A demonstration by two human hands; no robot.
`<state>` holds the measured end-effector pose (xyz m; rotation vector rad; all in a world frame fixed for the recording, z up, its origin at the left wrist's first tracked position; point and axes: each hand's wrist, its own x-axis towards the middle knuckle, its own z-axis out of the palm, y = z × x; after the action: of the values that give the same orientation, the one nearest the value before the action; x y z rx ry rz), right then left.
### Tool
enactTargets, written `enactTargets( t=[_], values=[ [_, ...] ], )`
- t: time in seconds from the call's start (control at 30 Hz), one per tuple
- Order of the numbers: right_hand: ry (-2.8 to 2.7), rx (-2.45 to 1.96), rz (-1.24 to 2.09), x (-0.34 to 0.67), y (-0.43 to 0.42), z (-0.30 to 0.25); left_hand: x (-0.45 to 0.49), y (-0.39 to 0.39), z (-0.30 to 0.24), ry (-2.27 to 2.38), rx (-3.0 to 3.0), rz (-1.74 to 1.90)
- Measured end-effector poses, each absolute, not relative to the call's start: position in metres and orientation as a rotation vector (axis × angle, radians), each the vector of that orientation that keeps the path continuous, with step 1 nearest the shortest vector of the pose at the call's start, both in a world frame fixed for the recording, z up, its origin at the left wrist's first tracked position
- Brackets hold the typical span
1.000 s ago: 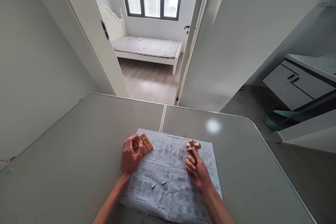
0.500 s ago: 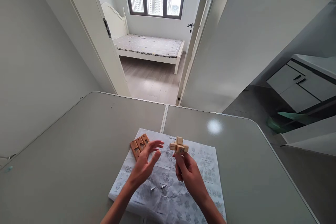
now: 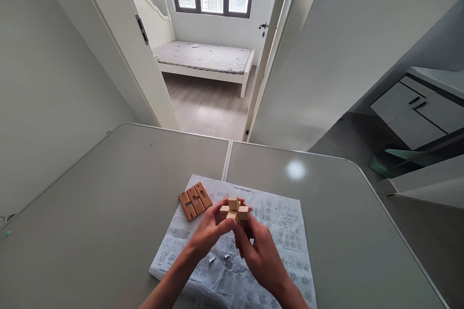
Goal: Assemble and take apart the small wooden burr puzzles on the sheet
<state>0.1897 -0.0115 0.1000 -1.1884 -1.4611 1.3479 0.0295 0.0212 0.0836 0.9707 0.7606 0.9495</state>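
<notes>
A light wooden burr puzzle [image 3: 234,210], made of crossed blocks, is held above the printed sheet between both hands. My left hand [image 3: 208,231] grips it from the left, thumb at its lower front and fingers behind. From the right, my right hand [image 3: 255,244] closes on it, with its fingers under and beside the blocks. Some fingertips are hidden behind the puzzle. Left of the hands, reddish-brown notched wooden pieces [image 3: 195,201] with numbers lie side by side on the sheet's upper left corner.
Under the hands a creased paper sheet [image 3: 286,231] with printed diagrams covers part of the grey table [image 3: 108,212]. Small shiny silver bits [image 3: 212,260] lie on the paper near me. Beyond the table are a doorway, a bed [image 3: 206,55] and a window.
My left hand, open beside the puzzle before, has closed on it. The puzzle has moved left and slightly down, and it has been turned. The camera view has shifted slightly.
</notes>
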Motion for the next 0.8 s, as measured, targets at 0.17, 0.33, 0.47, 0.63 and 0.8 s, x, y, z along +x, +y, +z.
enactTargets(
  t=[0.17, 0.33, 0.47, 0.63, 0.8],
  values=[
    [-1.404, -1.115, 1.467, 0.192, -0.007, 0.105, 0.030, 0.022, 0.085, 0.691, 0.957, 0.994],
    [-1.241, -0.790, 1.882, 0.204, -0.005, 0.105, 0.026, 0.029, 0.096, 0.573, 1.036, 0.889],
    [-1.190, -0.843, 1.880, 0.210, -0.003, 0.101, 0.026, 0.036, 0.104, 0.492, 1.088, 0.826],
    [-1.181, -0.941, 1.749, 0.210, -0.002, 0.091, 0.025, 0.041, 0.104, 0.541, 1.172, 0.764],
    [-1.202, -0.991, 1.605, 0.206, -0.005, 0.076, 0.025, 0.043, 0.103, 0.625, 1.266, 0.794]
  ],
)
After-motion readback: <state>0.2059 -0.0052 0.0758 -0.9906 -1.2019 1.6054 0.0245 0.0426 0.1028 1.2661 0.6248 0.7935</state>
